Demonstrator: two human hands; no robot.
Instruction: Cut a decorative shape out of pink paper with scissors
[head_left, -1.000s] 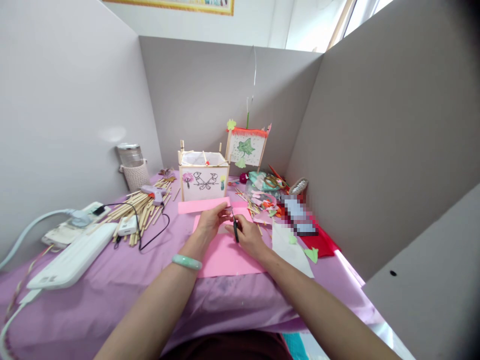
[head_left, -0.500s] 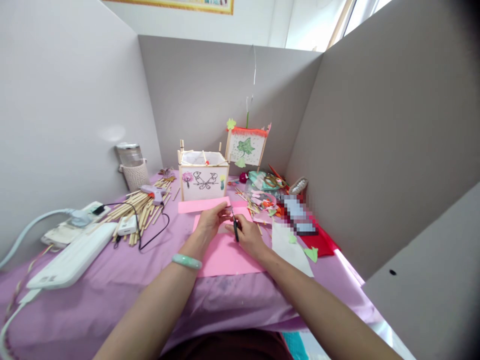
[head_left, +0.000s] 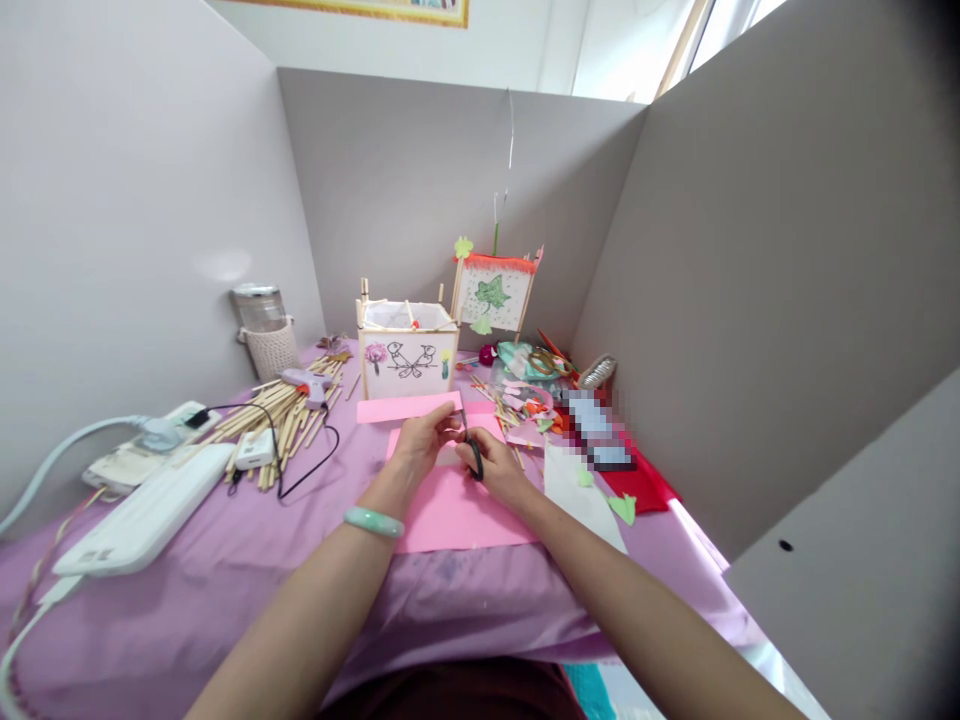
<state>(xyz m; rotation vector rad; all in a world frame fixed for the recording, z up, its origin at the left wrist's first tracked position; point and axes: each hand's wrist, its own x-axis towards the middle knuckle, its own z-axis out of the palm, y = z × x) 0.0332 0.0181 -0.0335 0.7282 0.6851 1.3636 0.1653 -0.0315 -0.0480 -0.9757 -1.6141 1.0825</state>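
Note:
My left hand (head_left: 424, 437) is closed on the right end of a pink paper strip (head_left: 401, 407), which sticks out to the left above the table. In my right hand (head_left: 493, 462) is a pair of black-handled scissors (head_left: 474, 456), fingers in the loops. The blades point away from me and stand at the strip's right end, close to my left fingertips. Whether they touch the paper I cannot tell. Beneath both hands lies a larger pink sheet (head_left: 457, 515) on the purple cloth. A green bangle (head_left: 373, 522) circles my left wrist.
Behind my hands stands a stick-framed paper lantern (head_left: 409, 365); a second lantern (head_left: 493, 292) hangs farther back. Wooden sticks (head_left: 281, 415), a glue gun (head_left: 307, 383) and a power strip (head_left: 150, 505) are left. Paper scraps (head_left: 529, 405), white paper (head_left: 577, 500) and a phone (head_left: 598, 428) lie right.
The scissors have turned slightly in my right hand, and their handle loops show more openly. My left hand and the strip have hardly moved.

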